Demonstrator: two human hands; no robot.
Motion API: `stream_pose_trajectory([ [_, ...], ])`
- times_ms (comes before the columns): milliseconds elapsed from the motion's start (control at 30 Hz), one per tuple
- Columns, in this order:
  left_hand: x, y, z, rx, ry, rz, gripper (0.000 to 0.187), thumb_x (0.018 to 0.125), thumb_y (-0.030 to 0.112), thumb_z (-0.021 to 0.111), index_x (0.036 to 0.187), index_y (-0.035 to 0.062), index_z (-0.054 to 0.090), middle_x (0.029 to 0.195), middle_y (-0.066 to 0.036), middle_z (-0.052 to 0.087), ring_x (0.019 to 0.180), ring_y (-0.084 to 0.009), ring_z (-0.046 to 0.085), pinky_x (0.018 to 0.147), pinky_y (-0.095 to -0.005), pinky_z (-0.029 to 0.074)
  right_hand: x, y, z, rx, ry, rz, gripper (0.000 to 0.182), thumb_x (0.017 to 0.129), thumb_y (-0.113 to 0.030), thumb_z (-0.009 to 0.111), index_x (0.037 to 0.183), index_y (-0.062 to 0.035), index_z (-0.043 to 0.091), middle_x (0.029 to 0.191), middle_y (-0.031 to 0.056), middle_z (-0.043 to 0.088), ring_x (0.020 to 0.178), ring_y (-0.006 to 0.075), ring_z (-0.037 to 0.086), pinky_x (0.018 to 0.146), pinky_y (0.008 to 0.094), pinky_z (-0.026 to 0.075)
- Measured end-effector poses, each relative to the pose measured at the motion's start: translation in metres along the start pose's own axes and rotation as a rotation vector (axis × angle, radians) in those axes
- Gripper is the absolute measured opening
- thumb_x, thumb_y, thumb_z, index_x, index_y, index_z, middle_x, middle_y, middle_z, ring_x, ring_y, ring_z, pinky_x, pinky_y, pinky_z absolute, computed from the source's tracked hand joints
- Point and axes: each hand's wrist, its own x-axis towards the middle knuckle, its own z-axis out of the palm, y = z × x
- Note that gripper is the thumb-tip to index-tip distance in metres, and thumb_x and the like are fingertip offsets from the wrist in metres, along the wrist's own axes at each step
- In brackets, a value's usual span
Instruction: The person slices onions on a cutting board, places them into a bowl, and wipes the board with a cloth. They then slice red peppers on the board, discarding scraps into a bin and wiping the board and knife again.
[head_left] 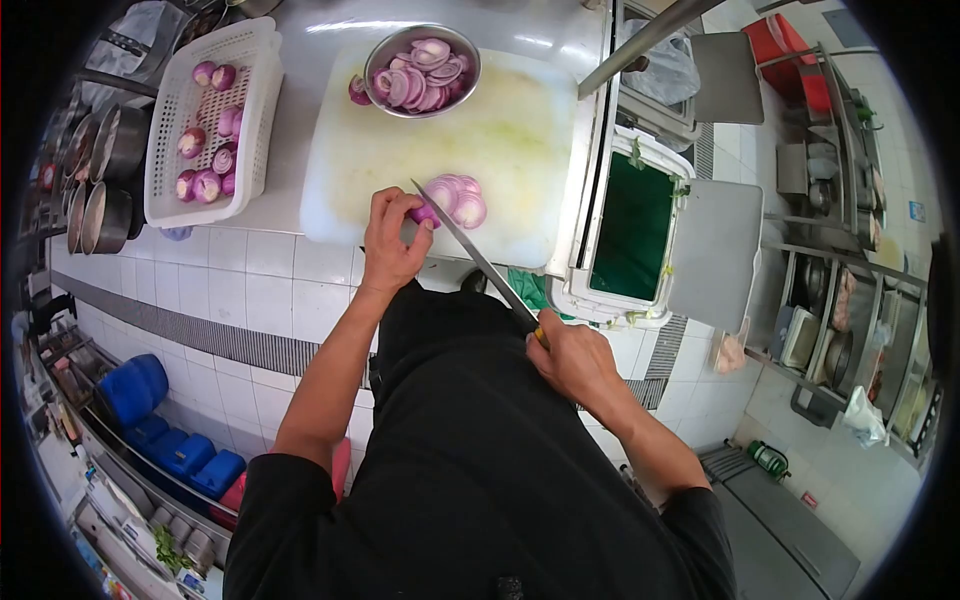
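Observation:
My left hand is closed on a piece of red onion near the front edge of the white cutting board. Beside its fingertips lies a small heap of onion slices. My right hand grips the yellow handle of a long knife. The blade slants up and left, its tip end against the onion between my left hand and the slices. Toward the back of the board stands a metal bowl full of sliced onion, with another onion piece at its left side.
A white perforated basket with several peeled red onions stands left of the board. To the right is an open white bin with a dark green inside. A metal pole rises at the back right. Pans hang far left.

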Motion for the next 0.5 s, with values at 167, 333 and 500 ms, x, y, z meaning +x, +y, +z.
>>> stream_pose_trajectory([
  [167, -0.001, -0.001, 0.002, 0.001, -0.004, -0.009, 0.032, 0.083, 0.007, 0.073, 0.113, 0.0048, 0.06, 0.109, -0.014, 0.054, 0.086, -0.0274, 0.064, 0.078, -0.0375, 0.055, 0.0, -0.001, -0.003, -0.007, 0.001, -0.012, 0.023, 0.097, -0.024, 0.062, 0.099, -0.003, 0.054, 0.066, 0.0232, 0.066, 0.066, 0.0464, 0.067, 0.064, 0.0563, 0.053],
  [333, 0.0, 0.001, 0.002, 0.002, -0.022, -0.029, 0.032, 0.083, 0.006, 0.072, 0.113, 0.0041, 0.06, 0.11, -0.015, 0.056, 0.089, -0.0285, 0.065, 0.079, -0.0375, 0.056, 0.006, -0.005, -0.005, -0.02, -0.028, -0.004, 0.021, 0.097, -0.023, 0.061, 0.099, -0.0028, 0.055, 0.069, 0.0226, 0.067, 0.069, 0.0453, 0.068, 0.065, 0.0556, 0.053],
  [500, 0.001, -0.002, 0.002, -0.009, -0.017, -0.037, 0.032, 0.082, 0.006, 0.072, 0.112, 0.0037, 0.06, 0.112, -0.016, 0.058, 0.091, -0.031, 0.066, 0.08, -0.0383, 0.056, 0.026, -0.013, -0.002, 0.007, 0.015, -0.044, 0.019, 0.096, -0.02, 0.062, 0.098, -0.0022, 0.056, 0.069, 0.0223, 0.066, 0.07, 0.0448, 0.068, 0.066, 0.0554, 0.053],
])
